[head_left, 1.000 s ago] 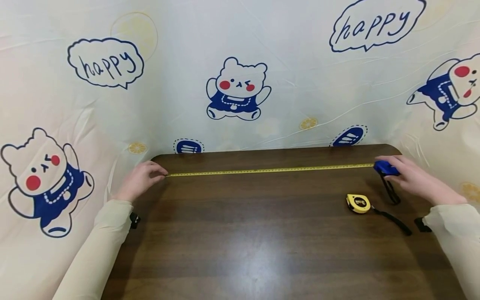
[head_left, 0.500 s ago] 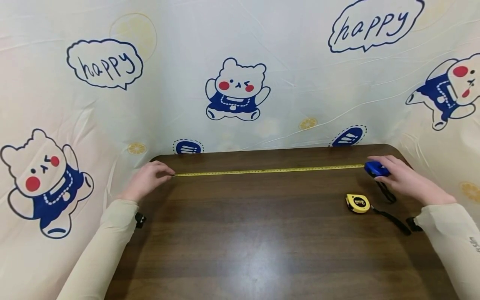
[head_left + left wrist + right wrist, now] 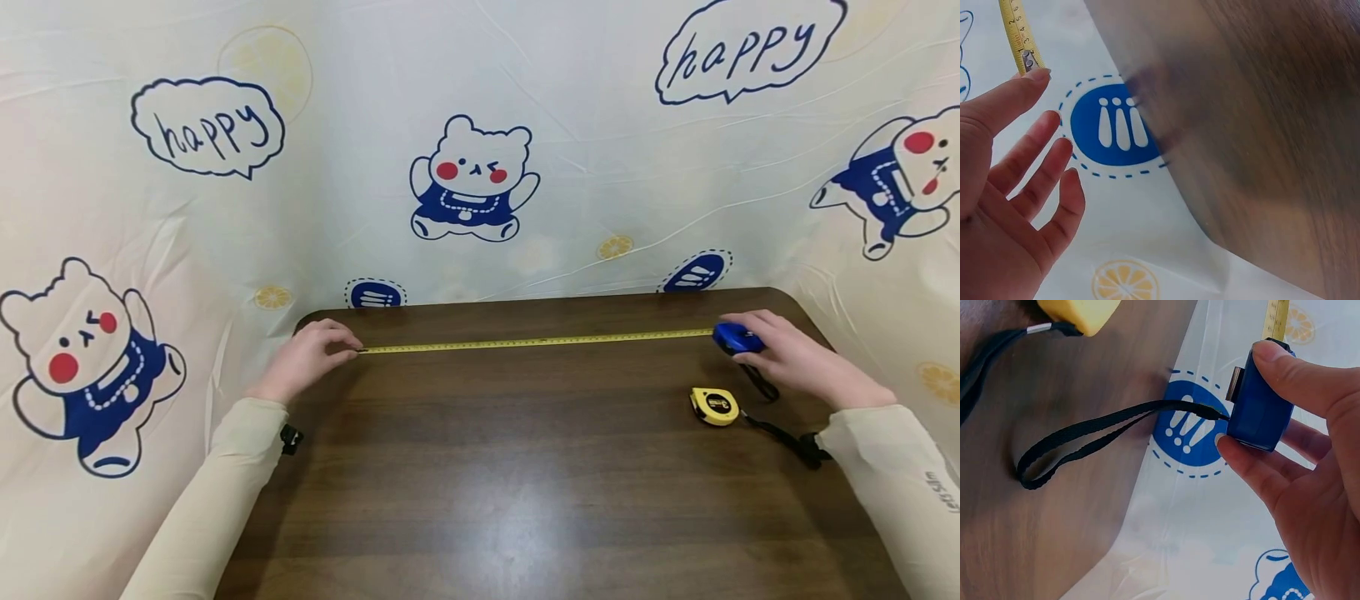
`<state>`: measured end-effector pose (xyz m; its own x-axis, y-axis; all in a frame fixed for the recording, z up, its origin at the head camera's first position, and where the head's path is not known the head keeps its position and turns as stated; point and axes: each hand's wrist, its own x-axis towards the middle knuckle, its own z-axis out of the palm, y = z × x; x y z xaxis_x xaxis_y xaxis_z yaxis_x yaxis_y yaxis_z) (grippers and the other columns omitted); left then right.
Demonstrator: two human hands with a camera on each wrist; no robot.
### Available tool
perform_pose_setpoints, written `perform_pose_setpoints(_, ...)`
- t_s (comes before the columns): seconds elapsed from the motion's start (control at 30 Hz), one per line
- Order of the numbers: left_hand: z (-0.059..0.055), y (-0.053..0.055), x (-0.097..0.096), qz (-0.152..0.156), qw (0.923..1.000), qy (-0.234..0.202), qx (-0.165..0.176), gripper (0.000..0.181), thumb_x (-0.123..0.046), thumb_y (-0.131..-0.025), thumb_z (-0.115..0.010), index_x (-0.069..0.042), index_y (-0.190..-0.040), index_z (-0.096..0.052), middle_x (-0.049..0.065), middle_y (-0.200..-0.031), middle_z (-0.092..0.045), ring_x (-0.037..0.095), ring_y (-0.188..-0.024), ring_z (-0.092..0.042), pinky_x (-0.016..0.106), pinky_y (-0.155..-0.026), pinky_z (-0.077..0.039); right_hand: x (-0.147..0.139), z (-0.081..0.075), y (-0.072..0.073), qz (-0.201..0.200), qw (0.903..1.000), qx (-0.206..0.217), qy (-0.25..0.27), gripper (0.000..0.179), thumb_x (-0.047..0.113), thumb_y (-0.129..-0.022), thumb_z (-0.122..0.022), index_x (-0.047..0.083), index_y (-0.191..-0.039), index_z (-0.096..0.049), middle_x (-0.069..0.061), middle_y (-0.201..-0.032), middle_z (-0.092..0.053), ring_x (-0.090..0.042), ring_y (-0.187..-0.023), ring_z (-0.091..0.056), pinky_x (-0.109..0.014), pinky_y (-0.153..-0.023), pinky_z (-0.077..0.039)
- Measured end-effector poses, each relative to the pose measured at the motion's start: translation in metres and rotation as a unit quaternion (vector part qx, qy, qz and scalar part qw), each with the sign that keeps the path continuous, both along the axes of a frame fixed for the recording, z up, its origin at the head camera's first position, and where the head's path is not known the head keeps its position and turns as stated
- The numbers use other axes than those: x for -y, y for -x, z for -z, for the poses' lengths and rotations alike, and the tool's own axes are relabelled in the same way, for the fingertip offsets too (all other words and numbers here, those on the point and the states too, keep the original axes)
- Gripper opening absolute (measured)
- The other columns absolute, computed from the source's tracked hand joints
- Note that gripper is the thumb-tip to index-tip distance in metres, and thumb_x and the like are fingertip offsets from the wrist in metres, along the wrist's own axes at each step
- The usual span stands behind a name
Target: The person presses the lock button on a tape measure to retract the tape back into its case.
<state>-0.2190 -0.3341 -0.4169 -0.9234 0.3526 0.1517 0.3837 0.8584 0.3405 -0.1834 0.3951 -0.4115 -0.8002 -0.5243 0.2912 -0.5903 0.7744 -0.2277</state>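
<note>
A blue tape measure (image 3: 738,337) is gripped by my right hand (image 3: 802,358) near the table's back right. From its case a yellow blade (image 3: 536,342) stretches straight across to the left. My left hand (image 3: 311,358) pinches the blade's metal end hook (image 3: 1030,61) between thumb and forefinger, its other fingers spread loosely below. In the right wrist view the thumb lies on top of the blue case (image 3: 1261,403) with fingers beneath, and a black wrist strap (image 3: 1091,440) loops from its end. A yellow tape measure (image 3: 715,407) lies on the table in front of the right hand.
The brown wooden table (image 3: 465,450) has rounded back corners. Pale printed fabric (image 3: 345,183) with bears and lemon slices hangs close around its back and sides. The yellow tape measure's black strap (image 3: 780,437) trails toward the right wrist.
Both hands have moved inward, the left to the right and the right to the left. The stretched blade between them is shorter. The yellow tape measure has stayed in place.
</note>
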Motion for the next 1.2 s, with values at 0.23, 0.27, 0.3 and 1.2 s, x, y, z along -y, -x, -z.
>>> perform_pose_setpoints(0.23, -0.006, -0.003, -0.016, -0.011, 0.9994, 0.017, 0.028, 0.013, -0.016, -0.097, -0.075, -0.018, -0.108, -0.081, 0.01, -0.12, -0.069, 0.035, -0.12, -0.058, 0.062, -0.097, -0.047, 0.01, -0.001, 0.002, -0.007, 0.9999, 0.014, -0.001, 0.064, -0.004, -0.079, -0.085, 0.0, -0.136, -0.055, -0.027, -0.122, -0.059, -0.043, -0.109, -0.057, -0.063, -0.084, -0.05)
perform_pose_setpoints(0.27, -0.006, -0.003, -0.018, -0.011, 0.9993, 0.018, 0.03, 0.013, -0.017, -0.097, -0.075, -0.018, -0.109, -0.081, 0.01, -0.121, -0.069, 0.035, -0.121, -0.058, 0.063, -0.096, -0.047, 0.011, -0.001, 0.002, -0.008, 0.9999, 0.013, -0.001, 0.064, -0.003, -0.079, -0.086, 0.0, -0.135, -0.055, -0.026, -0.122, -0.06, -0.042, -0.109, -0.058, -0.061, -0.085, -0.05)
perform_pose_setpoints(0.3, -0.006, -0.003, -0.02, -0.011, 0.9993, 0.019, 0.03, 0.013, -0.017, -0.098, -0.075, -0.019, -0.109, -0.081, 0.009, -0.121, -0.069, 0.034, -0.121, -0.058, 0.063, -0.095, -0.047, 0.013, -0.001, 0.002, -0.009, 0.9999, 0.01, -0.001, 0.064, -0.003, -0.079, -0.086, 0.0, -0.135, -0.055, -0.025, -0.122, -0.06, -0.041, -0.109, -0.058, -0.058, -0.085, -0.049)
perform_pose_setpoints(1.2, -0.008, 0.002, -0.055, 0.021, 0.9994, 0.011, 0.025, 0.014, -0.02, -0.098, -0.075, -0.022, -0.111, -0.081, 0.006, -0.123, -0.068, 0.032, -0.122, -0.057, 0.062, -0.094, -0.049, 0.056, -0.014, 0.003, -0.032, 0.9989, 0.032, -0.01, 0.06, 0.011, -0.081, -0.089, -0.005, -0.132, -0.061, -0.022, -0.121, -0.063, -0.038, -0.107, -0.062, -0.059, -0.087, -0.056)
